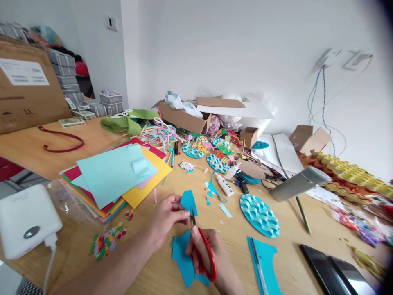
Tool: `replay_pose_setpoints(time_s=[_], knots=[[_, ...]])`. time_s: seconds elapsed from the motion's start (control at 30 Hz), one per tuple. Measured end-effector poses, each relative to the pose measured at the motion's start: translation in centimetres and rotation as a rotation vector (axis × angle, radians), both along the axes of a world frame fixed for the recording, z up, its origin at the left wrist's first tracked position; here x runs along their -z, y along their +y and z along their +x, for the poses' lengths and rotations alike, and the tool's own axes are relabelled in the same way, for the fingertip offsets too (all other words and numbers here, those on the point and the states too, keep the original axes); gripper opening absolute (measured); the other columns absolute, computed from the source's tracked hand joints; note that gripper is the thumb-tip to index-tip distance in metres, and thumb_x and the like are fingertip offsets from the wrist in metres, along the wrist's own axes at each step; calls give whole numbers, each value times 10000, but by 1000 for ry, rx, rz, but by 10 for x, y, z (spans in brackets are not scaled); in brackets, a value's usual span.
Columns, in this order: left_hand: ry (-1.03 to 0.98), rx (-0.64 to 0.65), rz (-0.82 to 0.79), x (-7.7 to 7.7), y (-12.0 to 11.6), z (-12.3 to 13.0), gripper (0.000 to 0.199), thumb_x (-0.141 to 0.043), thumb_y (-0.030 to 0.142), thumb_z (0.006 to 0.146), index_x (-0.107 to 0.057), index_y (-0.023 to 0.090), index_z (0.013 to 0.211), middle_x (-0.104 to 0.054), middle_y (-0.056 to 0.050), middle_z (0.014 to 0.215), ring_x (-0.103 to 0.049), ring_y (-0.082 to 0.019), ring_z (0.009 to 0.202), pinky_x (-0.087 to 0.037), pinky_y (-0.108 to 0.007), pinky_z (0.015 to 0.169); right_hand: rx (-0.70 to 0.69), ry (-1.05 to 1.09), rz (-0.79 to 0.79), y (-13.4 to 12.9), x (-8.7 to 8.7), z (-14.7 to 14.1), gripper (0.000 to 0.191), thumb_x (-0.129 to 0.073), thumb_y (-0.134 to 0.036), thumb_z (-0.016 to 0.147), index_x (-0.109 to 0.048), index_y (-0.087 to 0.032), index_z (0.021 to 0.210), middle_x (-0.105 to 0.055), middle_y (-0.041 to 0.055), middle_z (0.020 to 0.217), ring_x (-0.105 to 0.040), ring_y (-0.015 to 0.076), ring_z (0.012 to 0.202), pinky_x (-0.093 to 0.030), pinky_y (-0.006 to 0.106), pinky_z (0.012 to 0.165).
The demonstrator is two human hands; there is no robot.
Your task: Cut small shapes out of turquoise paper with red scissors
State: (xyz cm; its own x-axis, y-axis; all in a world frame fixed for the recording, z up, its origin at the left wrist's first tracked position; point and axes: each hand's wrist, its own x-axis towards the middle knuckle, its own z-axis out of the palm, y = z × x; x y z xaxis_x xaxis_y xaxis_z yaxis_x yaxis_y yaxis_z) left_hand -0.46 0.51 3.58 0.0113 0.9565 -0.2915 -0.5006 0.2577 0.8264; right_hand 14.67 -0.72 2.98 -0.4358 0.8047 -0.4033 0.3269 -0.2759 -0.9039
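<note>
Between thumb and fingers, my left hand (170,213) pinches a small piece of blue paper (188,199). My right hand (211,250) grips red-handled scissors (209,250), whose blades meet the lower right edge of that piece. Below the hands lies a larger blue paper offcut (183,262) with a jagged outline, partly covered by my right hand. Another blue sheet (270,262) rests to the right with a silver pen (260,268) on it. An oval blue card with wavy strips (259,215) lies beyond that sheet.
Left are stacked coloured papers (110,172), paper dots (110,241) and a white power bank (29,221). Ahead lie a glue bottle (224,185) and more decorated ovals (193,150). A tilted grey flask (299,183) and black phones (334,270) are right. Boxes (181,116) line the wall.
</note>
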Motion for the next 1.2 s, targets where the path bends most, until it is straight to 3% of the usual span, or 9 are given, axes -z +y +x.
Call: replay_pose_setpoints(time_s=[0.6, 1.2], knots=[[27, 50, -6, -5, 1, -8, 343, -760, 187, 548, -542, 158, 811, -652, 6, 653, -578, -116, 561, -443, -261, 601, -28, 67, -18, -2, -4, 2, 693, -436, -778, 764, -593, -135, 557, -451, -23, 340, -321, 45, 263, -220, 173, 304], [6, 44, -27, -4, 1, -8, 337, -764, 179, 543, -538, 159, 793, -655, 0, 676, -583, -119, 580, -458, -273, 620, -32, 66, -39, -1, -2, 1, 754, -399, -856, 693, -598, -142, 556, -463, -11, 336, -344, 56, 257, -256, 180, 289]])
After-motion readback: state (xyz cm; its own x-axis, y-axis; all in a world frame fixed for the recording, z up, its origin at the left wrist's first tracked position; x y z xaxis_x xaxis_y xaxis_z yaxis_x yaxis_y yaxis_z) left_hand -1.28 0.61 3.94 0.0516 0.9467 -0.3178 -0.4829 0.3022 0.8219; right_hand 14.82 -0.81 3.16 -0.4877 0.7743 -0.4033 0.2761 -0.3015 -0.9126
